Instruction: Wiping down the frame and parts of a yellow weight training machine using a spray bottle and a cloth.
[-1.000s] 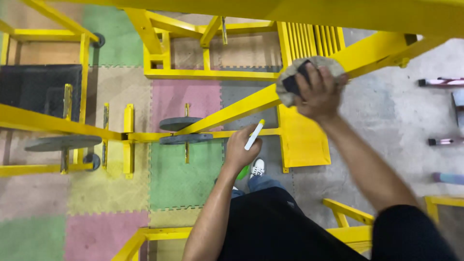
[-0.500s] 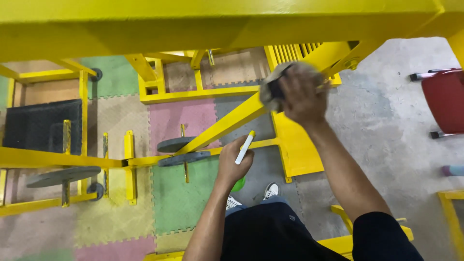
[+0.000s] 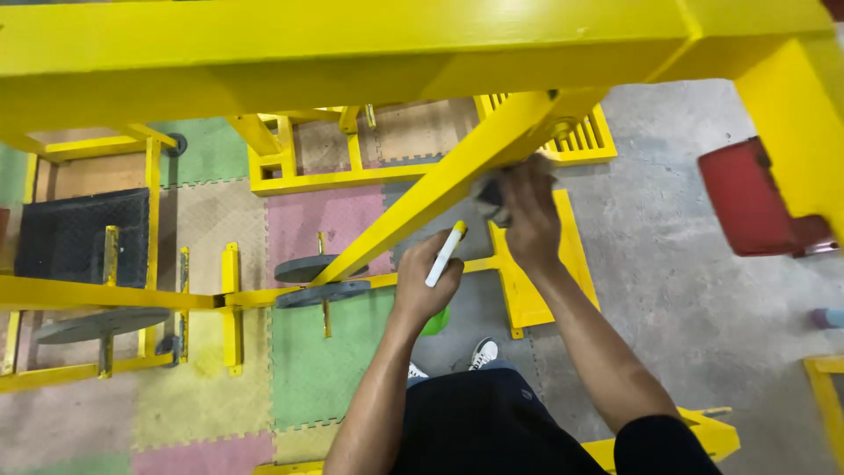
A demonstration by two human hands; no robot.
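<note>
Right hand (image 3: 532,224) clenched on one grey rag (image 3: 489,192), pressed against the diagonal yellow bar (image 3: 440,189). Left hand (image 3: 426,277) grips one white marker (image 3: 444,255), just below the bar. Two grey plates (image 3: 318,281) below, a third (image 3: 101,324) far left.

**Hands, both raised in front of the body**

Left hand (image 3: 425,280): forearm bare, extended up and forward, fingers curled closed around a marker (image 3: 444,255), thumb side up. Right hand (image 3: 531,220): arm reaching further out, wrist bent, fingers clenched on a cloth (image 3: 489,193), knuckles up.
</note>
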